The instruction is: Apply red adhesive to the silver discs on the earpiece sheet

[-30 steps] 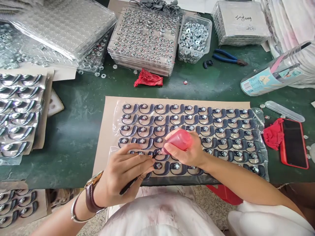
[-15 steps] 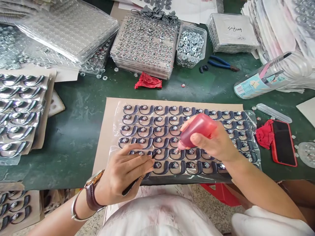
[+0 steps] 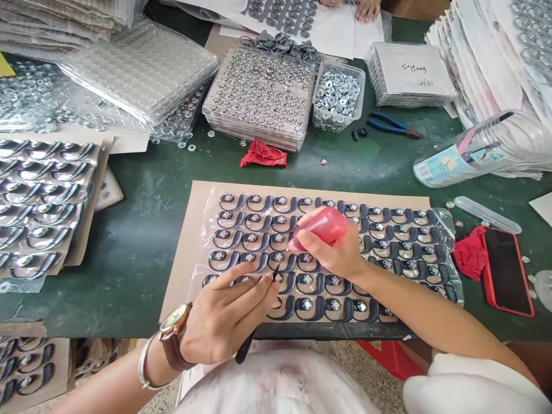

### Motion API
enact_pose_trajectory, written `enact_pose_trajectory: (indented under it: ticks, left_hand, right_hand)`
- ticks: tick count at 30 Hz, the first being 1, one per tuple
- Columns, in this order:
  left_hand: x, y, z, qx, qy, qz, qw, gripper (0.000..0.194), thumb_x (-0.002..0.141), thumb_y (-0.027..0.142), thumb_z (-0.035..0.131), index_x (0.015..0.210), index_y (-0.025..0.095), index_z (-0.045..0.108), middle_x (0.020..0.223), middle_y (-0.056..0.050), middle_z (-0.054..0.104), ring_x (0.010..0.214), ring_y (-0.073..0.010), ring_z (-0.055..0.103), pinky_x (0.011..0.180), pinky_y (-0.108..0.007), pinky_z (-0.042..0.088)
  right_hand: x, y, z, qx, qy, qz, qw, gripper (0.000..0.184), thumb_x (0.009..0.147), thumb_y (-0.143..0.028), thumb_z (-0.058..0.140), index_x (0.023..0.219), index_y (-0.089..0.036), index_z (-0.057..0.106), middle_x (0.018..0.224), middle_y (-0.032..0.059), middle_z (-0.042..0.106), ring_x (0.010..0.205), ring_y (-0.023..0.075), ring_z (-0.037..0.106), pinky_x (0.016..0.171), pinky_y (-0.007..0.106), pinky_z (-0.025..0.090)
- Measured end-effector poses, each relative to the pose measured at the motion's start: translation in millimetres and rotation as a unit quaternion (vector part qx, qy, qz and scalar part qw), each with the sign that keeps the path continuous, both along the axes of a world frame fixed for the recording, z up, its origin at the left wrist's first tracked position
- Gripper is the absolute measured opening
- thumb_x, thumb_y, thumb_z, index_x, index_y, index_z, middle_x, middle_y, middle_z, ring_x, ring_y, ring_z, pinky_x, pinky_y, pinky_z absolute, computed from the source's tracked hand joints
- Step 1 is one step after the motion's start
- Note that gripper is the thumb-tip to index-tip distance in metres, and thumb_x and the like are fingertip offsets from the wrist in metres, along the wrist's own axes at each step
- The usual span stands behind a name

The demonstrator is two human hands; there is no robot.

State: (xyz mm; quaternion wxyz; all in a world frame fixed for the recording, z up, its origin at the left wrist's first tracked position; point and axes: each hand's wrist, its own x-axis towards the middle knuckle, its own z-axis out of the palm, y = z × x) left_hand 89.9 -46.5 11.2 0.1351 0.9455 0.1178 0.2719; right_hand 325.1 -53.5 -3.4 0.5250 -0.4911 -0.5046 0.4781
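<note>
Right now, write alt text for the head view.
A person's right hand holds a pink bottle, the left hand a dark pointed tool, over rows of dark curved pieces on cardboard. Blue pliers and a phone lie nearby.

Blue pliers (image 3: 393,125) beside small dark part (image 3: 360,134).
</note>
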Motion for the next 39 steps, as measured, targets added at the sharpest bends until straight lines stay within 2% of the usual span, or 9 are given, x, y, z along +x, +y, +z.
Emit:
enact_pose_trajectory:
  ticks: [3, 7, 10, 13, 17, 22, 28, 39]
  left_hand:
    - [2, 4, -1.9, 0.005, 0.011, 0.0, 1.0, 0.029, 0.095, 0.007, 0.038, 0.106, 0.003, 0.064, 0.099, -0.012, 0.073, 0.086, -0.0167, 0.071, 0.101, -0.04, 0.047]
    - [4, 4, -2.6, 0.012, 0.009, 0.006, 1.0, 0.027, 0.094, 0.007, 0.04, 0.105, 0.002, 0.065, 0.096, -0.013, 0.074, 0.086, -0.0176, 0.071, 0.1, -0.04, 0.048]
    - [5, 2, -1.9, 0.018, 0.014, 0.009, 1.0, 0.027, 0.094, 0.007, 0.041, 0.105, 0.002, 0.065, 0.095, -0.013, 0.074, 0.084, -0.018, 0.071, 0.098, -0.04, 0.05]
    - [7, 1, -1.0, 0.022, 0.016, 0.005, 1.0, 0.027, 0.093, 0.006, 0.04, 0.102, 0.001, 0.065, 0.092, -0.015, 0.074, 0.082, -0.0195, 0.071, 0.094, -0.042, 0.051]
    - [7, 0, -0.7, 0.013, 0.013, 0.0, 1.0, 0.028, 0.093, 0.006, 0.04, 0.101, 0.0, 0.066, 0.093, -0.016, 0.073, 0.081, -0.0207, 0.071, 0.093, -0.043, 0.051]
    - [6, 0, -1.3, 0.01, 0.014, 0.001, 1.0, 0.024, 0.092, 0.006, 0.045, 0.102, -0.001, 0.066, 0.095, -0.016, 0.073, 0.082, -0.0207, 0.071, 0.094, -0.044, 0.05]
    - [6, 0, -2.3, 0.01, 0.014, 0.003, 1.0, 0.024, 0.093, 0.006, 0.045, 0.102, 0.0, 0.066, 0.096, -0.016, 0.072, 0.085, -0.0207, 0.071, 0.097, -0.043, 0.049]
    - [4, -1, -3.5, -0.013, 0.011, 0.004, 1.0, 0.024, 0.091, 0.005, 0.046, 0.104, -0.001, 0.065, 0.099, -0.017, 0.072, 0.088, -0.0213, 0.07, 0.1, -0.044, 0.047]
  right_hand:
    - [-5, 0, -12.5, 0.017, -0.041, -0.002, 0.999, 0.013, 0.081, -0.029, 0.072, 0.078, -0.02, 0.063, 0.069, 0.0018, 0.07, 0.063, 0.015, 0.068, 0.058, 0.027, 0.057]
    - [-4, -2, -23.4, 0.019, -0.068, 0.004, 0.997, 0.017, 0.079, -0.033, 0.073, 0.086, -0.021, 0.063, 0.071, 0.002, 0.07, 0.063, 0.0157, 0.068, 0.062, 0.03, 0.058]
    - [-5, -2, -24.3, 0.034, -0.082, 0.013, 0.996, 0.018, 0.078, -0.032, 0.074, 0.087, -0.021, 0.064, 0.072, 0.0025, 0.07, 0.063, 0.0161, 0.068, 0.062, 0.03, 0.057]
    - [-6, -1, -21.4, 0.074, -0.108, 0.026, 0.991, 0.014, 0.076, -0.026, 0.076, 0.08, -0.02, 0.064, 0.074, 0.0037, 0.071, 0.067, 0.0167, 0.07, 0.061, 0.028, 0.057]
    - [-7, 1, -18.7, 0.118, -0.139, 0.017, 0.983, 0.013, 0.076, -0.024, 0.076, 0.077, -0.02, 0.064, 0.074, 0.0039, 0.072, 0.067, 0.0164, 0.071, 0.06, 0.026, 0.057]
    - [-7, 0, -19.7, 0.1, -0.157, -0.019, 0.982, 0.015, 0.079, -0.03, 0.074, 0.079, -0.019, 0.064, 0.069, 0.004, 0.072, 0.059, 0.0166, 0.069, 0.057, 0.028, 0.057]
    - [-7, -2, -19.6, 0.079, -0.127, -0.034, 0.988, 0.016, 0.081, -0.033, 0.071, 0.08, -0.02, 0.062, 0.067, 0.0035, 0.071, 0.061, 0.0177, 0.069, 0.058, 0.031, 0.057]
    - [-7, 0, -17.7, 0.034, -0.15, -0.025, 0.988, 0.02, 0.081, -0.038, 0.07, 0.08, -0.02, 0.062, 0.067, 0.004, 0.07, 0.06, 0.0174, 0.068, 0.06, 0.031, 0.057]
